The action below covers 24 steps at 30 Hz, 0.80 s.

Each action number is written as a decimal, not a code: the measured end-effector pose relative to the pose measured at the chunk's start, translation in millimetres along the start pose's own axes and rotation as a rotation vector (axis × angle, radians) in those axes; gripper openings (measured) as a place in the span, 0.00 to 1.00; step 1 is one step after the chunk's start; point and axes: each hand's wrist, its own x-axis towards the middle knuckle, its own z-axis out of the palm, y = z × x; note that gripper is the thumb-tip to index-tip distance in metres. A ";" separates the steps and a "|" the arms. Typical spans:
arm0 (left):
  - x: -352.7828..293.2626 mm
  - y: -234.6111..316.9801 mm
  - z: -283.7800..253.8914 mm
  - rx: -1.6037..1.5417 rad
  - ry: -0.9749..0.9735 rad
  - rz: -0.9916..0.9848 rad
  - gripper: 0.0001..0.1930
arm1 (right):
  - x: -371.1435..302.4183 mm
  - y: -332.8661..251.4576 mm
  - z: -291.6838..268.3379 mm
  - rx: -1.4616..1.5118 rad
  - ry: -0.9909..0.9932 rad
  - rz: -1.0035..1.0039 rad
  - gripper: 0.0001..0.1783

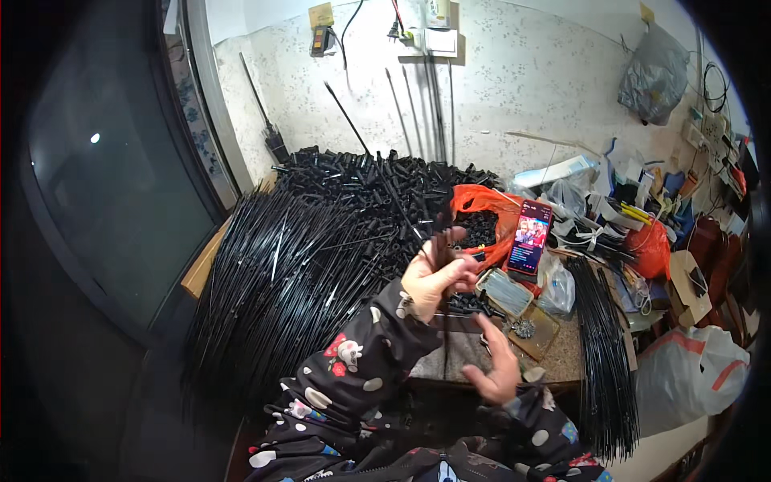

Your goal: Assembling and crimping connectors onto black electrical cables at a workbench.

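My left hand (438,277) is raised over the near edge of the table, its fingers closed around one or more thin black rods (434,104). These stand nearly upright and are smeared by motion; their lower part runs down past the wrist. My right hand (498,371) is lower and to the right, thumb and fingers apart, with nothing visible in it. Beside it lie a small round metal part (523,328) and a shallow tray (536,333). Just beyond is an open box of thin pale pins or wires (504,292).
A big bundle of thin black rods (265,281) spreads over the left side. Behind it is a heap of black plastic pieces (345,185). An orange bag (490,201), a lit phone (529,237), another rod bundle (604,361) and a white bag (691,377) are on the right.
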 end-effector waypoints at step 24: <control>-97.0 103.6 -266.2 2.031 0.981 -0.224 0.14 | 30.9 9.3 25.3 1.047 -0.044 0.445 0.11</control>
